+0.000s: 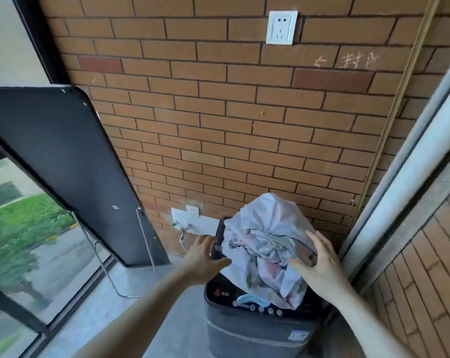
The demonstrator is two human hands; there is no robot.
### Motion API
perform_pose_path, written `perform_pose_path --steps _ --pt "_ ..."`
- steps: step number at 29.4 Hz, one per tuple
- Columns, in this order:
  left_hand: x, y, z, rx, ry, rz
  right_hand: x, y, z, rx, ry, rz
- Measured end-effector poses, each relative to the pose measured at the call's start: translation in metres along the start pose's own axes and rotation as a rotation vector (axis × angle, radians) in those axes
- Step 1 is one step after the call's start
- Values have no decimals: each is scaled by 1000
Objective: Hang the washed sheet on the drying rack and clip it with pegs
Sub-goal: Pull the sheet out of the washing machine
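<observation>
Sheet [266,244] sits bunched in a heap on top of the washer [257,329], against the brick wall [218,112]. I see my right hand [319,262] pressed to its right side, fingers spread and straight. My left hand [205,257] hovers open by the raised lid [218,239], gripping nothing. A black panel [63,164] leans at left

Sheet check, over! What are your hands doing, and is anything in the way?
Both hands open: left hand, right hand touching sheet. Sheet bunched atop washing machine. No rack or pegs in view.
</observation>
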State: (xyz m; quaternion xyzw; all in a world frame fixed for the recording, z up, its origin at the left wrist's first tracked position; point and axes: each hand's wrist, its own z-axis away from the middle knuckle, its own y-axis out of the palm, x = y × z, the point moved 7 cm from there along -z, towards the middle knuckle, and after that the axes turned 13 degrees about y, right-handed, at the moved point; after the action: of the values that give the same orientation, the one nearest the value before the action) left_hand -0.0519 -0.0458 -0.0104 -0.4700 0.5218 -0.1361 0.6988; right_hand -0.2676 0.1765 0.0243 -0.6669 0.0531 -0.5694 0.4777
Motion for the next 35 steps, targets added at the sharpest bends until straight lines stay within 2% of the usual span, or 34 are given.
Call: perform_pose_path --steps 4,7,20,23,29,35 --pt "13 19 -48 61 -68 114 -13 4 -45 63 122 18" --pt "20 33 -85 50 -121 164 -24 9 -80 75 161 52" --pt "73 119 -201 -16 -594 686 -82 70 -251 405 329 108" --pt "75 140 -212 24 -631 731 -94 88 -270 470 371 114" --pt "83 172 -224 -13 -639 789 -117 112 -289 527 420 39" --pt "77 172 -233 -88 -627 813 -123 115 -295 430 415 -23"
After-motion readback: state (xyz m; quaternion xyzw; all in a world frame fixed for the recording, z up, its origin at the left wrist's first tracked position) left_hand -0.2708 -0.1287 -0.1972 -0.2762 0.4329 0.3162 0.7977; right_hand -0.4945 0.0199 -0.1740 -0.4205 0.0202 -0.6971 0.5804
